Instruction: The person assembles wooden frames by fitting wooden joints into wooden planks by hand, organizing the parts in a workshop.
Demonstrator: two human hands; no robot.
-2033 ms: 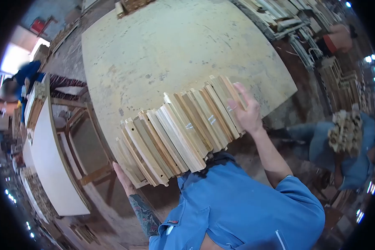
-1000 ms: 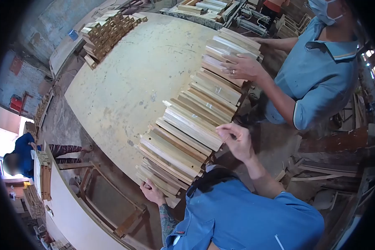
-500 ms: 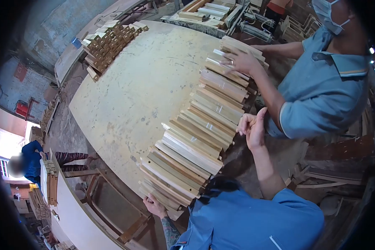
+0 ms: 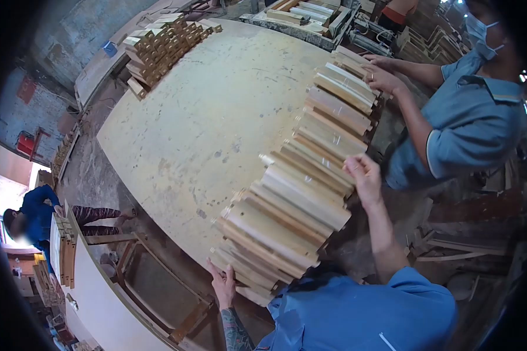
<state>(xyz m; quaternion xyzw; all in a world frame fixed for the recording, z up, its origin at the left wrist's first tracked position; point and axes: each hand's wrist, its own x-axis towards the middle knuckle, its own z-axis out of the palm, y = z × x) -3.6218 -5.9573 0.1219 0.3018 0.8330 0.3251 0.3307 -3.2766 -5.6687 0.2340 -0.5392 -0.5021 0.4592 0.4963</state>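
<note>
A long row of wooden slats lies side by side along the near edge of a big round worktable. My left hand presses flat, fingers spread, against the near end of the row. My right hand rests on the slats' outer ends about midway along, fingers curled over them. At the far end of the row a co-worker's hand pushes on the last slats.
A stack of short wooden blocks sits at the table's far edge. The co-worker in a blue shirt stands at the right. Another person bends at the far left beside a white panel. More timber lies beyond the table.
My right hand has come back from mid-air onto the slats' ends. My left hand has flattened against the near end. The co-worker's hand moved further along the far end.
</note>
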